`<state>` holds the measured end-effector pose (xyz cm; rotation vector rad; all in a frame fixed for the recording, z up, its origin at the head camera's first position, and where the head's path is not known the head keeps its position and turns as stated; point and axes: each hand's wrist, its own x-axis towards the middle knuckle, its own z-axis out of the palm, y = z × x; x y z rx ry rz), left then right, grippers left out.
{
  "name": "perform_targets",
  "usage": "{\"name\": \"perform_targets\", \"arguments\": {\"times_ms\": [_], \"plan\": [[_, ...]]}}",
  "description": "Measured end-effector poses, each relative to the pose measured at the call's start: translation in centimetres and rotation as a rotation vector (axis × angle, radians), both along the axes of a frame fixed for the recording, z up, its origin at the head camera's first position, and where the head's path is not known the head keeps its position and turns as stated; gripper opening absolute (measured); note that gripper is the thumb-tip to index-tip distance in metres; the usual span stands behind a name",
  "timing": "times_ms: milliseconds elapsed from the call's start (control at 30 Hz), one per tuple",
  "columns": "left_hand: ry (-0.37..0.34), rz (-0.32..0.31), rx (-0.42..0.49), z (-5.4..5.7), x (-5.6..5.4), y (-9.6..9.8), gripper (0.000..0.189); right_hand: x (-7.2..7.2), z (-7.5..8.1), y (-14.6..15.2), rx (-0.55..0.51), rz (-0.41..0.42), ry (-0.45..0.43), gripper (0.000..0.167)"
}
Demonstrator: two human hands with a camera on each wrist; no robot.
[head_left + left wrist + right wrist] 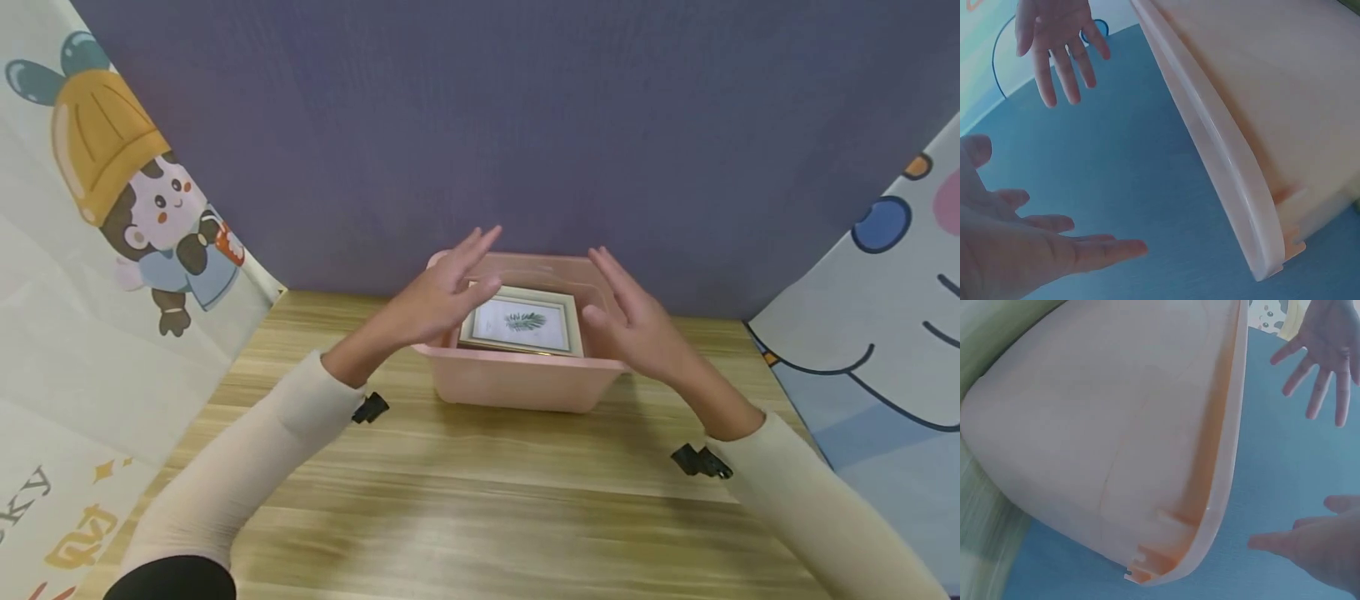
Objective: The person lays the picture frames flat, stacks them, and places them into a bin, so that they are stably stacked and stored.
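A pink plastic bin (517, 383) stands on the table, and inside it lies a picture frame (573, 329) with a pale border and a green leaf print. My left hand (438, 296) hovers over the bin's left side, fingers straight and holding nothing. Opposite it, my right hand (637, 325) is above the right side, also with extended fingers and no object. In the left wrist view the bin's rim (1235, 162) runs beside the left hand (1035, 250), with a gap between. The right wrist view has the right hand (1316, 547) apart from the rim (1225, 456).
The wood-grain table (450, 517) reaches back to a dark blue-grey wall (510, 125) close behind the bin. White printed panels with cartoon figures flank it, one on the left (60, 350) and one on the right (885, 333). Black wrist pieces (701, 461) sit at the cuffs.
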<state>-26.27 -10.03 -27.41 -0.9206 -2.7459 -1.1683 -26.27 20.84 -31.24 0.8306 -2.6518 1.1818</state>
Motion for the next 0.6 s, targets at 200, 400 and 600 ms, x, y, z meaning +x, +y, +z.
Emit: {"name": "perform_targets", "arguments": {"times_ms": [200,400,600], "plan": [[0.173,-0.052,-0.101,-0.5,2.0,-0.2,0.076,1.7,-1.0,0.7,0.052,0.044,0.111,0.076],[0.273,-0.074,-0.230,-1.7,4.2,-0.5,0.076,3.3,-2.6,1.2,0.059,0.140,0.212,0.080],[0.288,-0.088,-0.306,-3.6,6.1,-1.1,0.077,4.7,-4.0,1.1,0.134,0.253,0.290,0.089]]}}
